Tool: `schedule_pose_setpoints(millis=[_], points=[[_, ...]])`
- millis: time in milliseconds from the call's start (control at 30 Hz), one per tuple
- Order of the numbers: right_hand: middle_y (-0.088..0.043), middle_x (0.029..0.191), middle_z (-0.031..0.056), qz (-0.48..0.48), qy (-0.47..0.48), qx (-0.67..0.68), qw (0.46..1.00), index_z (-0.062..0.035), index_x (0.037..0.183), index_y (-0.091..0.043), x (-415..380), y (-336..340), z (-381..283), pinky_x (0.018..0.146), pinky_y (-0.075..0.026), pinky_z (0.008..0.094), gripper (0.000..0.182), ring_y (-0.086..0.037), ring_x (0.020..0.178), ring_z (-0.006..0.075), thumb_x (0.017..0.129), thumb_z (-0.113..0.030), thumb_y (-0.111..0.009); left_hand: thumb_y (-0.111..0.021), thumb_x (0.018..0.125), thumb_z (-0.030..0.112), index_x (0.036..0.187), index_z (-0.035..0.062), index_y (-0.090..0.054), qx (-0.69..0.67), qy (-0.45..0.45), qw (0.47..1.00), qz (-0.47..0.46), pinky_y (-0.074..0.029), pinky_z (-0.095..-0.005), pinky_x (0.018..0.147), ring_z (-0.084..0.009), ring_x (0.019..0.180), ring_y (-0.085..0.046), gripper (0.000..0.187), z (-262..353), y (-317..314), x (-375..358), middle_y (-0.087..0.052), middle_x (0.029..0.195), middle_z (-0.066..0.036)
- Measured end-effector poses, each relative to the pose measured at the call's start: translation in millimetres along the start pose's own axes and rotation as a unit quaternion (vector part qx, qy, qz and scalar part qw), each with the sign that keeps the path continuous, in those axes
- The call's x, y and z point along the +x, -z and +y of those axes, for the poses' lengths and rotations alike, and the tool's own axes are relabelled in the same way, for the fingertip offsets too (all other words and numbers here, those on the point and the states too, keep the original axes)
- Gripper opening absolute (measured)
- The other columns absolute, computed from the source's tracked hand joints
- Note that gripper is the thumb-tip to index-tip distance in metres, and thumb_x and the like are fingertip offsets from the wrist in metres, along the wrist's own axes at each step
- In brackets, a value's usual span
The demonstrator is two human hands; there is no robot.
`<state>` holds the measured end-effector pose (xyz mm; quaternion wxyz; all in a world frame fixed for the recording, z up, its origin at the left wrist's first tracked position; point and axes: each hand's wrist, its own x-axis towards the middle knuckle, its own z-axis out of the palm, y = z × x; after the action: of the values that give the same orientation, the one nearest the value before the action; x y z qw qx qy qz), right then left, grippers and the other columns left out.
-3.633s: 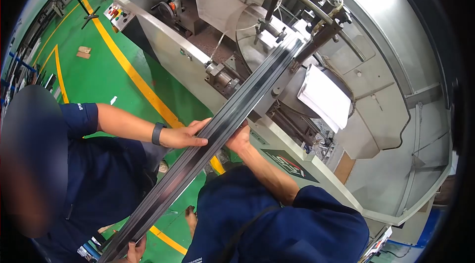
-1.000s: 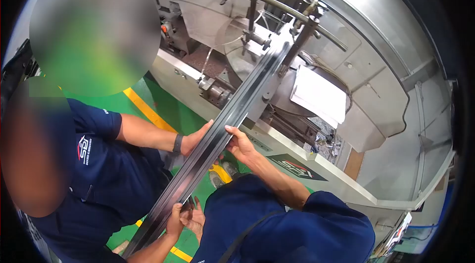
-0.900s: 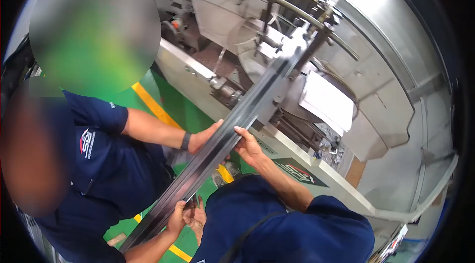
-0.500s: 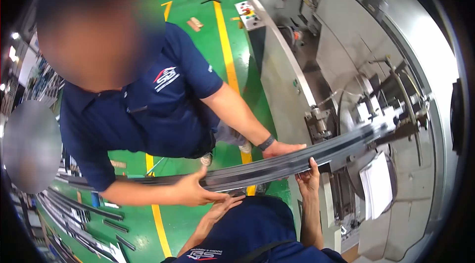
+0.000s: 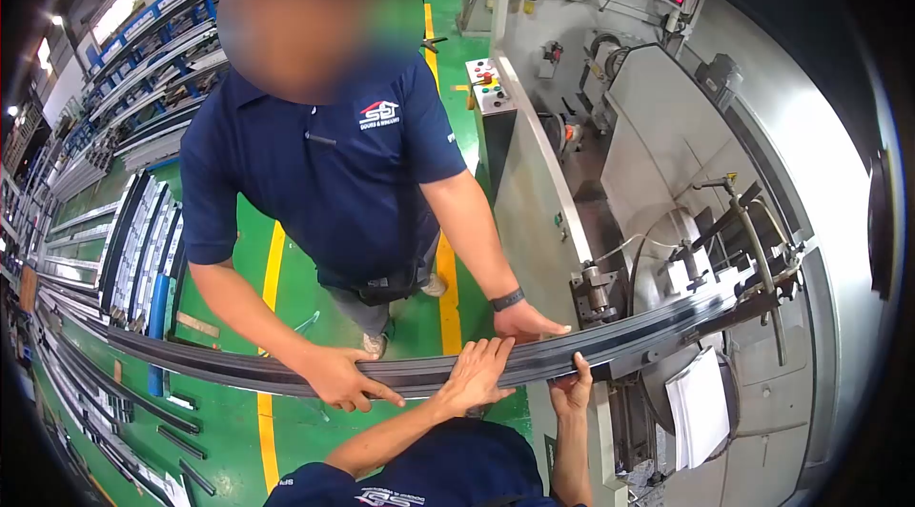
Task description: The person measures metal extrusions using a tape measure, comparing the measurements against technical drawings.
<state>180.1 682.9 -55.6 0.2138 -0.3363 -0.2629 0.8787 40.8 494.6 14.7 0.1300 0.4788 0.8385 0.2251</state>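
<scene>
A long dark grey aluminium profile [image 5: 610, 340] with lengthwise grooves runs across the view, its right end in the machine. My left hand [image 5: 477, 374] lies over the profile near its middle, fingers across the top and thumb at the near edge. To the right, my right hand [image 5: 573, 385] grips the near edge from below, fingertips showing on the face. A co-worker in a navy shirt [image 5: 324, 183] stands opposite. That person's one hand [image 5: 348, 378] holds the profile left of mine, and the other hand [image 5: 526, 319] rests at its far edge.
The grey machine [image 5: 667, 135] fills the right side, with clamps [image 5: 596, 293] and a metal bar [image 5: 762, 269] near the profile's end. White papers [image 5: 698, 409] hang at its front. A control panel [image 5: 489, 86] stands behind. Stacked profiles [image 5: 143, 231] occupy the left.
My left hand has moved from below the profile up onto it. My right hand still grips the near edge. The view has shifted, and the co-worker appears farther back and more upright.
</scene>
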Motion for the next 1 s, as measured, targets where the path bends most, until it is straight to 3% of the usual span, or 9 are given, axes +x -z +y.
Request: schedule_pose_setpoints(millis=[200, 300, 433, 567, 700, 867, 933, 967, 1000], points=[[-0.068, 0.122, 0.0048, 0.053, 0.022, 0.051, 0.997, -0.0119, 0.126, -0.061, 2, 7, 14, 0.104, -0.045, 0.0447, 0.047, -0.062, 0.116, 0.0237, 0.088, -0.035, -0.075, -0.085, 0.064, 0.064, 0.133, -0.0012, -0.051, -0.047, -0.035, 0.997, -0.051, -0.054, -0.0490, 0.086, -0.0428, 0.101, -0.067, 0.100, -6, 9, 24, -0.064, 0.115, -0.024], [-0.069, 0.116, 0.0034, 0.023, 0.023, 0.091, 0.995, -0.0117, 0.121, -0.063, 3, 3, 12, 0.100, -0.049, 0.0430, 0.040, -0.065, 0.110, 0.0217, 0.089, -0.031, -0.076, -0.082, 0.062, 0.073, 0.130, -0.0009, -0.055, -0.074, -0.034, 0.994, -0.078, -0.055, -0.0488, 0.083, -0.0421, 0.098, -0.068, 0.104, -8, 12, 33, -0.067, 0.110, -0.024], [-0.070, 0.114, 0.0038, -0.021, 0.069, 0.128, 0.989, -0.0101, 0.120, -0.064, 15, 6, 18, 0.099, -0.051, 0.0420, 0.037, -0.066, 0.107, 0.0220, 0.090, -0.027, -0.074, -0.083, 0.062, 0.069, 0.124, 0.0000, -0.058, -0.079, -0.009, 0.995, -0.060, -0.056, -0.0480, 0.082, -0.0404, 0.097, -0.069, 0.096, -4, 8, 34, -0.068, 0.107, -0.022], [-0.068, 0.117, 0.0040, 0.024, 0.038, 0.079, 0.996, -0.0108, 0.121, -0.064, 14, 17, 14, 0.103, -0.047, 0.0435, 0.041, -0.063, 0.110, 0.0216, 0.088, -0.030, -0.079, -0.083, 0.065, 0.063, 0.120, -0.0010, -0.058, -0.059, -0.001, 0.997, -0.059, -0.056, -0.0469, 0.081, -0.0396, 0.095, -0.069, 0.088, 2, 5, 35, -0.068, 0.104, -0.022], [-0.065, 0.121, 0.0018, 0.130, 0.019, 0.029, 0.991, -0.0116, 0.123, -0.064, -10, -3, 4, 0.104, -0.042, 0.0388, 0.043, -0.059, 0.115, 0.0175, 0.090, -0.033, -0.079, -0.082, 0.067, 0.062, 0.115, -0.0014, -0.058, -0.038, -0.019, 0.999, -0.026, -0.057, -0.0469, 0.077, -0.0390, 0.092, -0.070, 0.083, 3, -2, 35, -0.067, 0.103, -0.022], [-0.068, 0.113, 0.0065, 0.036, -0.111, 0.010, 0.993, -0.0100, 0.121, -0.062, -56, -9, 16, 0.092, -0.051, 0.0382, 0.033, -0.065, 0.101, 0.0209, 0.098, -0.034, -0.066, -0.082, 0.069, 0.060, 0.110, -0.0011, -0.056, -0.026, -0.018, 0.999, -0.025, -0.057, -0.0484, 0.074, -0.0402, 0.089, -0.069, 0.078, 2, -6, 36, -0.065, 0.100, -0.021], [-0.070, 0.105, 0.0084, 0.008, -0.168, -0.088, 0.982, -0.0053, 0.111, -0.064, -119, -80, 16, 0.089, -0.052, 0.0368, 0.025, -0.066, 0.097, 0.0215, 0.097, -0.027, -0.065, -0.081, 0.070, 0.061, 0.110, -0.0011, -0.055, -0.034, -0.017, 0.999, -0.024, -0.057, -0.0489, 0.074, -0.0414, 0.089, -0.068, 0.078, -1, -9, 35, -0.065, 0.099, -0.022], [-0.071, 0.100, 0.0092, -0.019, -0.174, -0.142, 0.974, -0.0032, 0.103, -0.066, -133, -111, 10, 0.089, -0.052, 0.0362, 0.020, -0.067, 0.096, 0.0220, 0.095, -0.021, -0.066, -0.081, 0.070, 0.061, 0.109, -0.0012, -0.055, -0.038, -0.021, 0.999, -0.025, -0.057, -0.0492, 0.074, -0.0419, 0.088, -0.068, 0.078, -1, -9, 35, -0.065, 0.099, -0.022], [-0.072, 0.097, 0.0086, -0.128, -0.039, -0.239, 0.962, -0.0026, 0.102, -0.067, -127, -114, 10, 0.085, -0.052, 0.0350, 0.018, -0.068, 0.093, 0.0210, 0.093, -0.018, -0.069, -0.079, 0.071, 0.061, 0.106, -0.0018, -0.054, -0.046, -0.018, 0.998, -0.027, -0.055, -0.0501, 0.075, -0.0431, 0.088, -0.067, 0.077, 1, -6, 34, -0.064, 0.099, -0.022]])
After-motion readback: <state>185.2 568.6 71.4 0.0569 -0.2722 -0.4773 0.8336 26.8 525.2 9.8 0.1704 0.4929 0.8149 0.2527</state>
